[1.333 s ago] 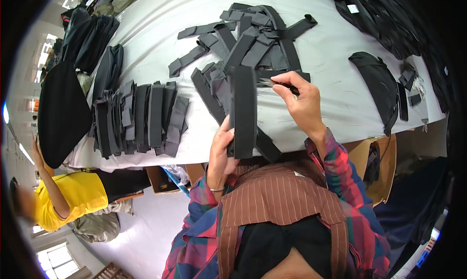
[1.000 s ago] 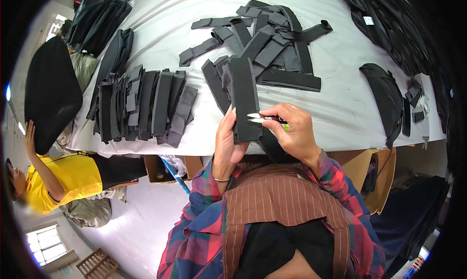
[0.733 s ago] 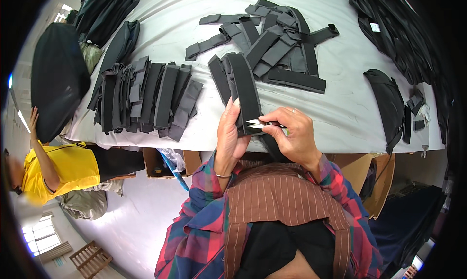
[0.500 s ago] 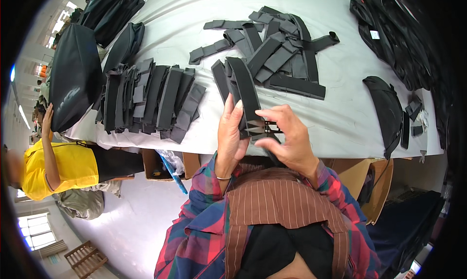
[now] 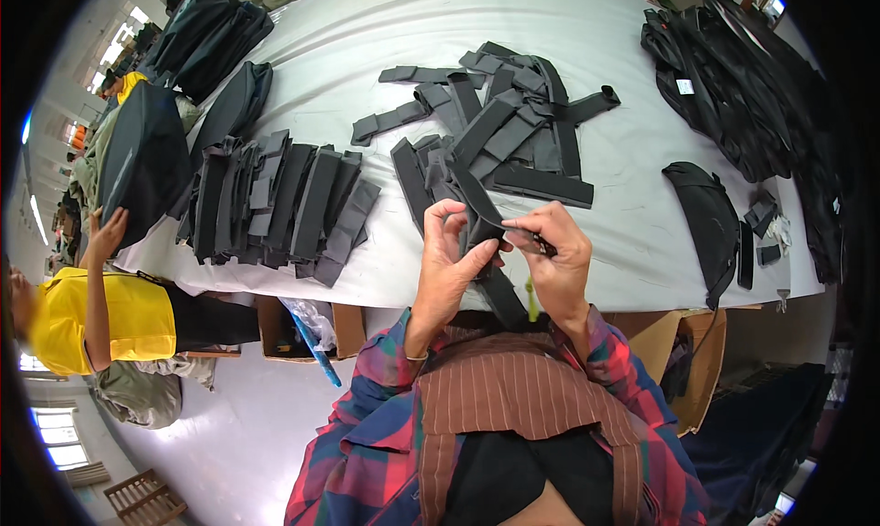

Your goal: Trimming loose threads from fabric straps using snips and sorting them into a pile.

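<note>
Fingers of the left hand (image 5: 445, 274) are curled round the near end of a dark strip (image 5: 478, 200), thumb clamped against it, while its edge is pinched between thumb and forefinger of the right hand (image 5: 561, 255). The hands are held close together above the near edge of a white-covered table (image 5: 623, 242), by which most of the view is filled. Its right side is covered by a pile of black garments (image 5: 733, 95). Just beyond the hands, a loose heap of dark grey strips (image 5: 522, 127) is spread, crossed at many angles; the held strip is bent in front of it. To the left, a row of similar strips (image 5: 275, 200) is laid side by side, leaning. Farther left, a large black padded piece (image 5: 147, 155) is steadied by the hand of a co-worker in a yellow shirt (image 5: 110, 320). A curved black pouch (image 5: 701, 214) is seen nearer the right edge. A small dark tool (image 5: 543, 244) is mostly hidden by the right hand, and below that hand a small yellow-green piece (image 5: 531, 298) is seen hanging.
</note>
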The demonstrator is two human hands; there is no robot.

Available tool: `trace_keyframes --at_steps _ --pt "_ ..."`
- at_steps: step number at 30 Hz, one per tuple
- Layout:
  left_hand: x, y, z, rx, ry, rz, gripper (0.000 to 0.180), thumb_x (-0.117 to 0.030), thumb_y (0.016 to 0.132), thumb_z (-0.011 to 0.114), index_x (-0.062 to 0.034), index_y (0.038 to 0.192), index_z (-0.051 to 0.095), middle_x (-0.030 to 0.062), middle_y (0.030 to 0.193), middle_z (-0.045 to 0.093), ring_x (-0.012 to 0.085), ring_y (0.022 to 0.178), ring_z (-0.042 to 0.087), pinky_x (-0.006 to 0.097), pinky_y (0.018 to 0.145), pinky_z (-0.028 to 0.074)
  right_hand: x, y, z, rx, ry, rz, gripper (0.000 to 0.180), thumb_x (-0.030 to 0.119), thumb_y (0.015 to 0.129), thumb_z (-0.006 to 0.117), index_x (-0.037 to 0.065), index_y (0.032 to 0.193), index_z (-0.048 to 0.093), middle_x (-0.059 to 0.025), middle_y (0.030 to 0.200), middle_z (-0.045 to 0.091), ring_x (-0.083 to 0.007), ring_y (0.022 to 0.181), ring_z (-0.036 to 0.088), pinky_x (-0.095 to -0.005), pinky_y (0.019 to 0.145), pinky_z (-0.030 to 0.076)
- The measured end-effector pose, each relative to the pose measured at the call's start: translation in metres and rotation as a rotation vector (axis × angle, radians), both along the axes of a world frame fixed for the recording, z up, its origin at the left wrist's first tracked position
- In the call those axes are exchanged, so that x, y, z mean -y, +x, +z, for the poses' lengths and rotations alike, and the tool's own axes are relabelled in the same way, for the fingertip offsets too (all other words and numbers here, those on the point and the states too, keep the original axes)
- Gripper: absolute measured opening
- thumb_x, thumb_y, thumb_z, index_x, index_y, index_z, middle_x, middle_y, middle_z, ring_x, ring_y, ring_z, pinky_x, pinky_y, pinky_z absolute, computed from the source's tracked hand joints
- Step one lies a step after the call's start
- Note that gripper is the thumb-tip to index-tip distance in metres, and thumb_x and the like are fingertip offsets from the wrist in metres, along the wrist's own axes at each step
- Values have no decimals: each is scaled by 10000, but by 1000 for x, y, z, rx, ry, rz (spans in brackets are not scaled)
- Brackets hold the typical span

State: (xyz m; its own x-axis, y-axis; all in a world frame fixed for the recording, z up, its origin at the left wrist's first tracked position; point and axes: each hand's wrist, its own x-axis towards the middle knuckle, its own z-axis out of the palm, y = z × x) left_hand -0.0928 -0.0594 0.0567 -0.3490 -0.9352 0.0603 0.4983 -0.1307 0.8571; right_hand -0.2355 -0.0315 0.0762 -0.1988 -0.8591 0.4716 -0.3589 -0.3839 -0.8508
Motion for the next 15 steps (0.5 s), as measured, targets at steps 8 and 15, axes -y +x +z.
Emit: trace_keyframes --at_steps 8,15 --pt "6 10 -21 534 -184 27 206 -27 835 516 9 1037 525 13 837 522 72 682 437 216 596 388 6 -1 -2 96 63 -2 102 -75 743 643 -7 818 625 -39 728 541 -114 654 515 -233 574 396" --pt "-11 1 20 172 141 -156 403 38 768 421 -21 1165 458 82 984 547 119 727 517 283 617 451 8 1 5 91 28 -37 56 -39 773 649 -7 810 621 -27 713 531 -101 632 499 -232 564 387"
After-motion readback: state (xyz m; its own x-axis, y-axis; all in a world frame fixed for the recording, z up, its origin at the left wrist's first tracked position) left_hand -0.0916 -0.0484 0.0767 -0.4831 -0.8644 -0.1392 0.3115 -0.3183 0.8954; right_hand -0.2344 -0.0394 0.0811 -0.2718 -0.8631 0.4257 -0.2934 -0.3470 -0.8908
